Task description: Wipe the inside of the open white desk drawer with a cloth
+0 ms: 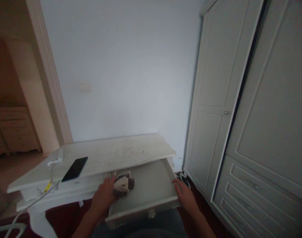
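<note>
A white drawer (153,185) is pulled out of the white table (111,152) and tilts toward my lap. My left hand (106,191) is closed at the drawer's left side, on a crumpled brown-and-white cloth (123,183) that hangs over the drawer's inside. Whether these fingers also press on the drawer's left wall is hidden. On the other side, my right hand (182,191) grips the drawer's right wall, fingers over its top edge. Apart from the cloth, the drawer's pale bottom shows nothing on it.
A dark phone (75,169) and a white power strip (55,157) lie on the table's left end, with a cable (39,201) hanging off the front. A white wardrobe (212,99) stands close on the right. Shoes (183,178) sit on the floor beside it.
</note>
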`<action>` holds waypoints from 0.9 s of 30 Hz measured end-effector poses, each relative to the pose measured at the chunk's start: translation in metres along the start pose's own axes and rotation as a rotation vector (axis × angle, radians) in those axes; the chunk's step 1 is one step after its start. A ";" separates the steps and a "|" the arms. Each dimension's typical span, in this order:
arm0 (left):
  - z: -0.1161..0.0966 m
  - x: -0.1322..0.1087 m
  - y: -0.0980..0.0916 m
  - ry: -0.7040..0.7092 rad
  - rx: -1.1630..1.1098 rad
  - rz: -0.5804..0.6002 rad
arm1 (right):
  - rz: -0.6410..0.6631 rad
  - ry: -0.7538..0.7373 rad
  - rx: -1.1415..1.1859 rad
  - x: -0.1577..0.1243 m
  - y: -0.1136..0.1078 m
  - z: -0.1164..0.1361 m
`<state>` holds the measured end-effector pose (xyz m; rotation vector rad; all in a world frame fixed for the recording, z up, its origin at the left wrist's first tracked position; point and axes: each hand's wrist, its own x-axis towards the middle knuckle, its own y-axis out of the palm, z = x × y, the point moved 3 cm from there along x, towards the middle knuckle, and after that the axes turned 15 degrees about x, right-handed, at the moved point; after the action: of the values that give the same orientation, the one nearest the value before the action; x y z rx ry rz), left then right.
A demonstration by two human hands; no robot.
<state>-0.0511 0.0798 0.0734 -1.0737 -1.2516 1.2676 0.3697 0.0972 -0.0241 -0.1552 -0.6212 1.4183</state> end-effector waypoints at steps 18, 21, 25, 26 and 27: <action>-0.006 0.029 0.011 0.014 0.109 -0.001 | -0.016 -0.048 0.002 0.000 -0.002 0.011; -0.008 0.030 0.009 0.030 0.143 -0.016 | -0.016 -0.037 0.003 -0.001 -0.002 0.012; -0.010 0.033 0.010 0.023 0.198 -0.033 | -0.007 -0.028 0.010 -0.001 -0.002 0.011; -0.010 0.034 0.010 0.022 0.196 -0.035 | -0.004 -0.027 0.011 -0.001 -0.002 0.010; -0.010 0.034 0.011 0.023 0.191 -0.037 | 0.001 -0.026 0.011 0.000 -0.001 0.010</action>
<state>-0.0452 0.1154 0.0640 -0.9213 -1.1044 1.3146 0.3662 0.0940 -0.0155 -0.1285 -0.6343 1.4266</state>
